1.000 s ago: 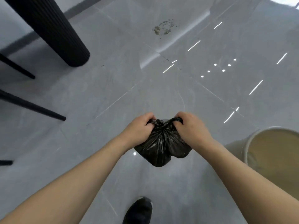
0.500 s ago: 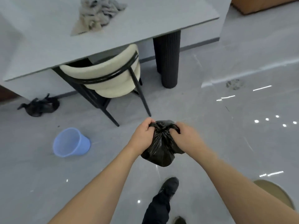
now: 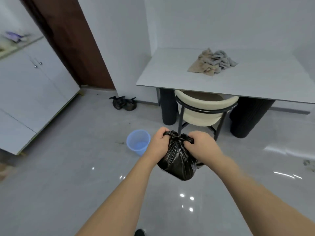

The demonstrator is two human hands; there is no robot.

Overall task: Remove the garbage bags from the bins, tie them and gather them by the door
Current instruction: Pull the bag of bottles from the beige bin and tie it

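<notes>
A small black garbage bag (image 3: pixel 178 160) hangs in the air in front of me, its top bunched into a knot. My left hand (image 3: pixel 158 142) grips the left end of the knot and my right hand (image 3: pixel 202 144) grips the right end. On the floor by the wall, beside the dark brown door (image 3: pixel 73 45), lie two tied black bags (image 3: pixel 123 103). A light blue bin (image 3: pixel 138 142) stands on the floor just left of my hands, with no bag in it.
A grey table (image 3: pixel 170 74) on thick black legs stands ahead on the right, with a pile of cloths (image 3: pixel 214 63) on top and a cream chair (image 3: pixel 204 106) tucked under it. White cabinets (image 3: pixel 25 92) line the left side. The floor is glossy grey tile.
My view has swung left and up, from the floor and a beige bin to the table, blue bin, door and tied bags. Both hands keep their grip on the bag's knot.
</notes>
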